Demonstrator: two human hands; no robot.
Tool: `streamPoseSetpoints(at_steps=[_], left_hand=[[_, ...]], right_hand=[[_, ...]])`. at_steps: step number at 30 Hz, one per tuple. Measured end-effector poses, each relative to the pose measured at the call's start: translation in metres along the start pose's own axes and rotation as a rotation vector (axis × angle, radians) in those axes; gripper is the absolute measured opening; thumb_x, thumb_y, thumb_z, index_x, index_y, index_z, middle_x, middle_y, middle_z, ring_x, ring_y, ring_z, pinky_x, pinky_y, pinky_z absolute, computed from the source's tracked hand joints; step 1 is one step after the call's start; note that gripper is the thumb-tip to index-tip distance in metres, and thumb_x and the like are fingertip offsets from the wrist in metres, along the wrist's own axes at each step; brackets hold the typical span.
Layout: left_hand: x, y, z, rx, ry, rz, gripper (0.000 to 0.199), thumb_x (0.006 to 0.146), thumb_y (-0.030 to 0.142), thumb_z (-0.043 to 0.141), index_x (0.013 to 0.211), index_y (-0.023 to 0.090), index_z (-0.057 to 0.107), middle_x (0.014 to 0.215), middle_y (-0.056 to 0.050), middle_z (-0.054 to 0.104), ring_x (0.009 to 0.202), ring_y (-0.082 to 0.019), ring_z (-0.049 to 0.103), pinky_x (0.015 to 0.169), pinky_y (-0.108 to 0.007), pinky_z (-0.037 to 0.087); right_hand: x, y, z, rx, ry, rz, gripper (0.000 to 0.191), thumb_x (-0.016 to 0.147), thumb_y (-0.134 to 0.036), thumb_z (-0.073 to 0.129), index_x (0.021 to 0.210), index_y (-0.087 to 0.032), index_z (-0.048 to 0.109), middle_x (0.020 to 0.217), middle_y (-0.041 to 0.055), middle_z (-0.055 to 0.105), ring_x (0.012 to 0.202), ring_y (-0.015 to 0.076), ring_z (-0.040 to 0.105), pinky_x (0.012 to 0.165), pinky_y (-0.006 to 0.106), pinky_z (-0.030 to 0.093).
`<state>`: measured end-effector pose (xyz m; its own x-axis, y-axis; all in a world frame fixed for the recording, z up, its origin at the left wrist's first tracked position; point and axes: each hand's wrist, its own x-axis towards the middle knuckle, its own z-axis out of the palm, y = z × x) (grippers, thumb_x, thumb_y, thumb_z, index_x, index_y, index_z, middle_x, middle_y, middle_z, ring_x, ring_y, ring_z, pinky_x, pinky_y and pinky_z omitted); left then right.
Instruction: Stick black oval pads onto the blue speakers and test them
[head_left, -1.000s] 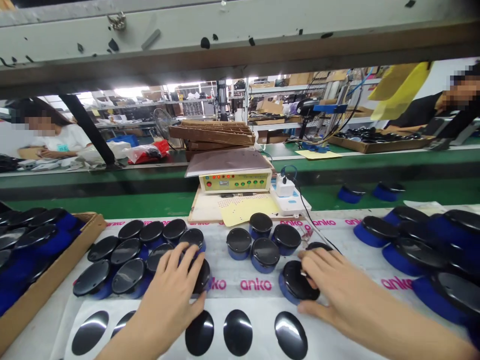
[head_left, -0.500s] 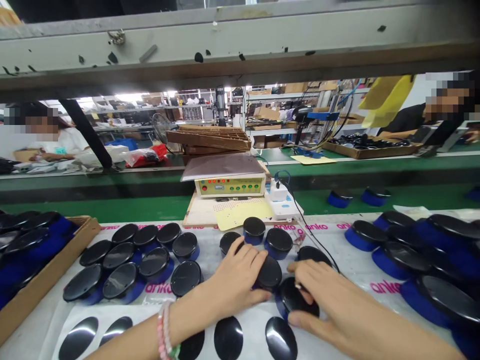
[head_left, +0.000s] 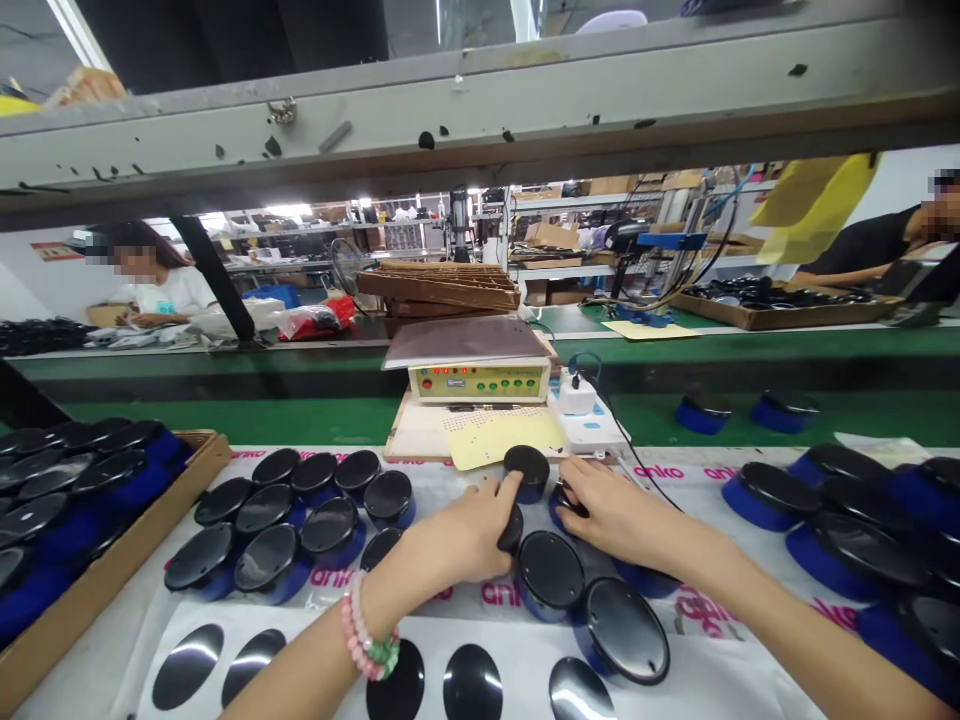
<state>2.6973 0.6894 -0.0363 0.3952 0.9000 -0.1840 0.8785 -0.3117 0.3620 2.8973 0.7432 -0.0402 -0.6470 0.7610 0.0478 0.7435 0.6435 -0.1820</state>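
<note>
My left hand (head_left: 469,530), with a beaded bracelet on its wrist, is closed on a round black-topped part (head_left: 512,530), mostly hidden by the fingers. To its right, my right hand (head_left: 611,505) curls its fingers round another black-topped blue part (head_left: 559,508). Just behind them both stands a similar part (head_left: 527,470). Closer to me are two more blue parts with glossy black tops (head_left: 551,570) (head_left: 626,628). A white sheet (head_left: 435,690) along the near edge carries several flat black oval discs (head_left: 472,682).
Rows of the same parts (head_left: 266,560) stand left of my hands, beside a filled cardboard box (head_left: 214,460). More are piled at right (head_left: 847,550). A control box (head_left: 480,383) and power strip (head_left: 589,425) sit behind; a shelf beam (head_left: 480,130) crosses overhead. Co-workers sit opposite.
My right hand has moved back and left from a near part to one farther back. My left hand has shifted slightly, uncovering the near parts. The camera view has tilted and shifted.
</note>
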Motion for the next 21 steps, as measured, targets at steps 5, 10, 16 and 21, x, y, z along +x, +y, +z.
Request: streamPoseSetpoints(at_steps=[5, 10, 16, 21], left_hand=[[-0.005, -0.008, -0.018, -0.044, -0.087, 0.132, 0.090, 0.069, 0.035, 0.066, 0.146, 0.019, 0.022, 0.139, -0.017, 0.046, 0.118, -0.033, 0.053, 0.093, -0.041, 0.048], [0.028, -0.020, -0.028, -0.077, 0.106, 0.134, 0.060, 0.081, 0.013, 0.045, 0.139, 0.011, 0.034, 0.137, -0.020, 0.044, 0.125, -0.030, 0.047, 0.103, -0.045, 0.037], [0.073, -0.024, -0.017, -0.170, 0.119, 0.265, 0.066, 0.064, 0.020, 0.073, 0.127, 0.017, 0.053, 0.125, -0.012, 0.058, 0.118, -0.029, 0.052, 0.101, -0.040, 0.040], [0.062, -0.020, -0.021, -0.353, 0.300, 0.239, 0.056, 0.069, 0.035, 0.073, 0.120, 0.019, 0.057, 0.119, -0.010, 0.062, 0.112, -0.027, 0.055, 0.099, -0.041, 0.040]], right_hand=[[-0.006, -0.003, -0.006, 0.023, -0.016, -0.020, 0.009, 0.083, -0.010, 0.048, 0.084, -0.018, 0.049, 0.096, 0.0074, 0.057, 0.088, 0.0211, 0.055, 0.073, 0.029, 0.044], [0.001, -0.003, -0.004, 0.035, -0.002, -0.033, 0.005, 0.084, -0.013, 0.049, 0.085, -0.018, 0.050, 0.094, 0.0072, 0.057, 0.085, 0.0209, 0.055, 0.072, 0.030, 0.043], [-0.001, 0.002, 0.002, 0.055, 0.030, 0.010, 0.008, 0.085, -0.020, 0.051, 0.079, -0.019, 0.048, 0.088, 0.0061, 0.056, 0.081, 0.0210, 0.055, 0.067, 0.030, 0.041], [-0.007, 0.012, 0.002, 0.138, 0.058, 0.037, 0.013, 0.086, -0.027, 0.054, 0.079, -0.020, 0.046, 0.081, 0.0033, 0.055, 0.075, 0.0195, 0.055, 0.064, 0.029, 0.040]])
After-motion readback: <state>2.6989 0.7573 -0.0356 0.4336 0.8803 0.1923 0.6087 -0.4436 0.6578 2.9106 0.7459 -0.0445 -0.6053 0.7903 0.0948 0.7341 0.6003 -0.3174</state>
